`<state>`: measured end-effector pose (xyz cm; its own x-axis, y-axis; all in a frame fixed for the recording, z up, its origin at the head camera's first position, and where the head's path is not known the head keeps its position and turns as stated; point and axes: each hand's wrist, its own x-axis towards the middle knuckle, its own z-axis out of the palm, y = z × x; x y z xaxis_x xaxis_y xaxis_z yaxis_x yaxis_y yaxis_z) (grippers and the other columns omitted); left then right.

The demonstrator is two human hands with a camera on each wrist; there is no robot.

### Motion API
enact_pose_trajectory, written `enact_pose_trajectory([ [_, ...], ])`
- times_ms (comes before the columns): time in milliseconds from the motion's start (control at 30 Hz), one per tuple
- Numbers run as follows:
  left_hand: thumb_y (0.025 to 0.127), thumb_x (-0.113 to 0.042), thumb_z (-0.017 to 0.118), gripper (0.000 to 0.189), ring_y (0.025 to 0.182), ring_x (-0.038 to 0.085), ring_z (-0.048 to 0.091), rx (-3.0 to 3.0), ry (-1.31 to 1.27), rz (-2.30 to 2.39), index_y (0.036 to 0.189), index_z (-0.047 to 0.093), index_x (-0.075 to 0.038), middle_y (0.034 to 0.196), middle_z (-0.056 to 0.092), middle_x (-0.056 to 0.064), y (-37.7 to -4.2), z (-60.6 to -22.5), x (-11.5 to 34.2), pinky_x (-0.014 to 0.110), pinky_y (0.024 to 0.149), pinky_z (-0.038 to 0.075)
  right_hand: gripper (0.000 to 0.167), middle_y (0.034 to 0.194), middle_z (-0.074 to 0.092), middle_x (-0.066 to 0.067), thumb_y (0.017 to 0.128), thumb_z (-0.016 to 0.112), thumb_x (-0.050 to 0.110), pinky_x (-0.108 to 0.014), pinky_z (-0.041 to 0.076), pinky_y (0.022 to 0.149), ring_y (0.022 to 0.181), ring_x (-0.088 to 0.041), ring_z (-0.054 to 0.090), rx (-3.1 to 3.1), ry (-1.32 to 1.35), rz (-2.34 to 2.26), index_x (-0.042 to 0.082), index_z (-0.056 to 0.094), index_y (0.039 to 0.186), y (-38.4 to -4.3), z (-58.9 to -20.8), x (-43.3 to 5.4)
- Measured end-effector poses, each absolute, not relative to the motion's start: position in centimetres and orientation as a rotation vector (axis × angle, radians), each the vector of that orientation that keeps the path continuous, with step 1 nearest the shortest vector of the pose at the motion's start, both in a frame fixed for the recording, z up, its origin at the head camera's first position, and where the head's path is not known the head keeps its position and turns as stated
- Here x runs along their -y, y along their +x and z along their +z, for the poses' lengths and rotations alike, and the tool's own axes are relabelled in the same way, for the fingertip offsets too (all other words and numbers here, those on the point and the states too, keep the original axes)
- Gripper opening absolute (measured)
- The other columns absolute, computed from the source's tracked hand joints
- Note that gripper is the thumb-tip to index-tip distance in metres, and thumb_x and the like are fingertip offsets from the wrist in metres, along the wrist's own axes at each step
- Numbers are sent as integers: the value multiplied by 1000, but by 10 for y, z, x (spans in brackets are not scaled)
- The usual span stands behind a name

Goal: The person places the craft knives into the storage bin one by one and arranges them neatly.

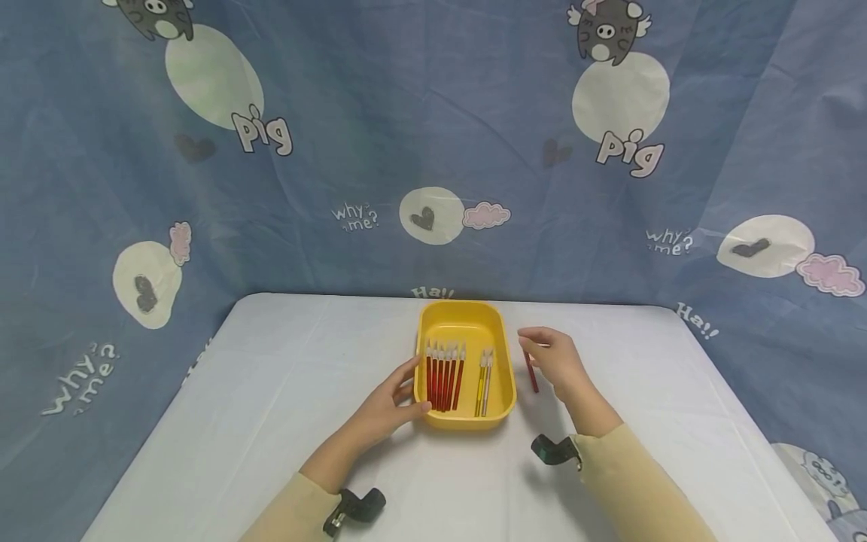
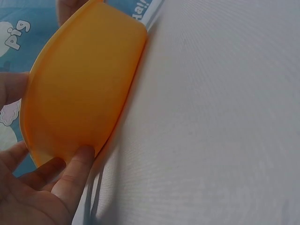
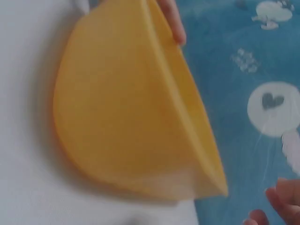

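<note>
A yellow plastic tray (image 1: 467, 423) stands on the white table. Along its left side lie several red-handled paintbrushes (image 1: 443, 380) with pale pointed tips. To their right are a yellow paintbrush (image 1: 480, 388) and a silvery one (image 1: 488, 388). My left hand (image 1: 386, 410) holds the tray's left wall; in the left wrist view its fingers (image 2: 77, 176) lie against the outside and the thumb laps the rim. Just right of the tray, my right hand (image 1: 554, 360) pinches a red paintbrush (image 1: 531, 374) near its upper end, handle pointing down; the hand hides its tip.
The white tablecloth (image 1: 305, 346) covers the table around the tray. A blue cloth printed with pigs and words (image 1: 433, 113) hangs behind and at the sides. Both forearms wear beige sleeves, each with a dark wrist camera (image 1: 555, 450).
</note>
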<state>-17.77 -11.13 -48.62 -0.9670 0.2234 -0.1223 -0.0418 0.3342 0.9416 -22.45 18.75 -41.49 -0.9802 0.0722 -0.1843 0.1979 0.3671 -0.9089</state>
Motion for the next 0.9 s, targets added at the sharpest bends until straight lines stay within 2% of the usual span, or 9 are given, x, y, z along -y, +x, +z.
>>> enact_pose_trajectory([
  [200,83,-33,83,90,139,37,44,-2368,165,1688,157,31,-36,160,35,8,-178,-486,112,62,105,42,36,136,58,-16,102,59,25,-48,46,107,124,-33,57,-2532,245,-1627,5,63,132,-234,-433,-199],
  [400,83,-32,82,91,139,38,44,-2364,176,1688,158,30,-33,160,34,9,-178,-486,112,61,105,42,32,131,61,-15,101,61,24,-43,54,96,110,-30,64,-2611,263,-1537,6,67,127,-244,-457,-208],
  [600,84,-33,82,91,139,38,44,-2369,180,1685,158,30,-33,160,34,10,-179,-486,112,61,105,42,28,128,63,-15,101,60,22,-37,57,87,105,-28,62,-2619,298,-1524,6,68,122,-251,-469,-210],
  [900,83,-34,83,91,139,37,43,-2361,175,1690,158,30,-34,160,34,10,-179,-488,113,60,106,42,24,130,63,-17,100,60,15,-40,55,92,113,-30,58,-2605,319,-1500,3,68,119,-256,-479,-211],
])
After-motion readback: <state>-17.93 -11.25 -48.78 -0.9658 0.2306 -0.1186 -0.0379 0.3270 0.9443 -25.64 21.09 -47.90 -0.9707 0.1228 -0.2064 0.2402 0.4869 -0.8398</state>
